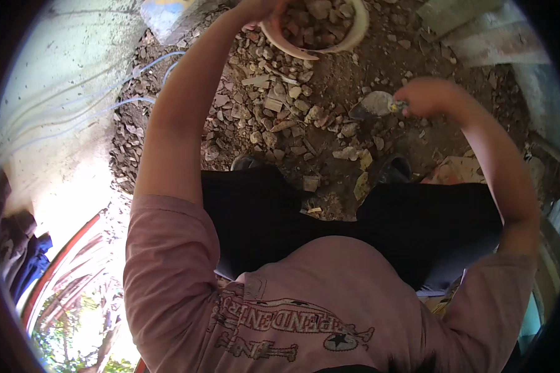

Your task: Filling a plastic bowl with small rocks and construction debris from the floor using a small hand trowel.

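At the top edge, my left hand [255, 11] is closed at the left side of a round, pale orange and cream basin [358, 32]; part of the hand is cut off by the view. Broken stones [320, 11] lie inside the basin. Farther right and nearer to me, my right hand [426, 97] grips the handle of a small trowel [374, 104]. The trowel's grey blade points left, low over dirt and loose stones, and whether it touches them I cannot tell.
Rubble [270, 102] covers the ground between my hands and feet. A pale wall [62, 93] with thin light-blue tubes [130, 76] stands left. A whitish block [163, 18] lies at the upper left. Grey slabs [488, 31] edge the right. My dark shoes [395, 169] rest on the dirt.
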`<state>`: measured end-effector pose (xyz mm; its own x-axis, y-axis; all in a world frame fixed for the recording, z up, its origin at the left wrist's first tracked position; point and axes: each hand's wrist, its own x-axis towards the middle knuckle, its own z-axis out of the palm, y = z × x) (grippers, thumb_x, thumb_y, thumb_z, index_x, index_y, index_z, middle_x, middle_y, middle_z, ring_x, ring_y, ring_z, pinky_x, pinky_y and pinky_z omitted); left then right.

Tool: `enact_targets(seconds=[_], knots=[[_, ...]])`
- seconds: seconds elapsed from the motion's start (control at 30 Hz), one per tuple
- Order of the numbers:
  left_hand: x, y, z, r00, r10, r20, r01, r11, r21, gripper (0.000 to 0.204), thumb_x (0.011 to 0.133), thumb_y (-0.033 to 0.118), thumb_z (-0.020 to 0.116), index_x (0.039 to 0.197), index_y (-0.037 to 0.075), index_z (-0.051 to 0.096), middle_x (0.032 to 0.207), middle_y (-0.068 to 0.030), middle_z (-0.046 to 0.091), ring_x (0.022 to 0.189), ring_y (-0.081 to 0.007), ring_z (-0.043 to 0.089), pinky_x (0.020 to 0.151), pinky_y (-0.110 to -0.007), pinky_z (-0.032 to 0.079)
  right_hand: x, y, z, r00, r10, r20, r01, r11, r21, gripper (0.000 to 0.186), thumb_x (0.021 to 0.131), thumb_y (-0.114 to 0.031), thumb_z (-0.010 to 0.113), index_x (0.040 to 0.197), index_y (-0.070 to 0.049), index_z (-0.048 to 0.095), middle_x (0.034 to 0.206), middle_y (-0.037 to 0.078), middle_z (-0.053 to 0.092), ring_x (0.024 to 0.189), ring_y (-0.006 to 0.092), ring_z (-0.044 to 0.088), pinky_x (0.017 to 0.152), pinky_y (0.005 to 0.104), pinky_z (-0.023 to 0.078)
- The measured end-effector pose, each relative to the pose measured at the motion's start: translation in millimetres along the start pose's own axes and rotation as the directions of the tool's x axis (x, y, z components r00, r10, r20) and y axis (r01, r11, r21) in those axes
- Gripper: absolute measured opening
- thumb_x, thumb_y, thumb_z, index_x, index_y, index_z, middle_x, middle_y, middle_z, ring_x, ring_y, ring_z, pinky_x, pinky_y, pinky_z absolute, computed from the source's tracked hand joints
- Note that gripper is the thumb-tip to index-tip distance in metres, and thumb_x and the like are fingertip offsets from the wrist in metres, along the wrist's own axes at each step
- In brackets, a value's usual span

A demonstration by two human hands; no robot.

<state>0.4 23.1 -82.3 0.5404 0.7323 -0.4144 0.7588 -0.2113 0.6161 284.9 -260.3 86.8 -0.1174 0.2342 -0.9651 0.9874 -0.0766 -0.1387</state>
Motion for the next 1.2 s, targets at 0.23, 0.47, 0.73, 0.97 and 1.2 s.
enact_targets(seconds=[0.23,0.47,0.73,0.97,1.2], knots=[[-10,9,15,0.970,-0.217,0.109,0.213,0.976,0.044,0.058,0.092,0.059,0.054,0.121,0.009,0.060,0.103,-0.0086,0.060,0.089,-0.0243,0.060,0.077,-0.045,0.050,111,67,13,0.989,-0.131,0.075,0.151,0.875,-0.459,0.033,0.084,-0.017,0.066,0.112,0.000,0.069,0.103,0.015,0.072,0.091,0.0294,0.069,0.078,0.0433,0.055],[-48,29,35,0.842,-0.499,0.205,0.457,0.861,0.222,0.053,0.093,0.059,0.054,0.107,0.009,0.065,0.074,-0.0034,0.067,0.059,-0.0175,0.065,0.058,-0.036,0.051,111,35,31,0.961,-0.158,0.229,0.250,0.848,-0.467,0.027,0.087,-0.019,0.061,0.102,0.001,0.072,0.095,0.014,0.073,0.082,0.0297,0.070,0.071,0.0428,0.055],[-63,-40,-4,0.955,-0.231,0.186,0.217,0.971,0.097,0.055,0.098,0.053,0.050,0.105,0.000,0.064,0.073,-0.0154,0.066,0.050,-0.0194,0.061,0.044,-0.036,0.048,171,31,64,0.854,-0.520,0.025,0.493,0.791,-0.362,0.044,0.084,-0.037,0.074,0.107,-0.001,0.070,0.095,0.016,0.071,0.086,0.0288,0.069,0.076,0.0421,0.054],[-68,38,-2,0.900,-0.225,0.373,0.190,0.973,0.127,0.056,0.100,0.050,0.049,0.134,0.007,0.059,0.124,-0.0163,0.063,0.107,-0.0294,0.064,0.088,-0.048,0.054,181,76,128,0.761,-0.586,-0.277,0.619,0.784,0.042,0.039,0.087,-0.035,0.071,0.109,-0.003,0.069,0.099,0.015,0.071,0.086,0.0287,0.068,0.074,0.0429,0.051],[-72,40,-18,0.906,-0.235,0.352,0.177,0.966,0.190,0.054,0.101,0.049,0.049,0.130,0.006,0.062,0.118,-0.0146,0.067,0.100,-0.0275,0.066,0.087,-0.046,0.053,156,32,108,0.950,-0.303,-0.078,0.312,0.909,0.275,0.043,0.091,-0.040,0.066,0.115,-0.004,0.068,0.104,0.016,0.071,0.102,0.0328,0.066,0.086,0.0445,0.049]])
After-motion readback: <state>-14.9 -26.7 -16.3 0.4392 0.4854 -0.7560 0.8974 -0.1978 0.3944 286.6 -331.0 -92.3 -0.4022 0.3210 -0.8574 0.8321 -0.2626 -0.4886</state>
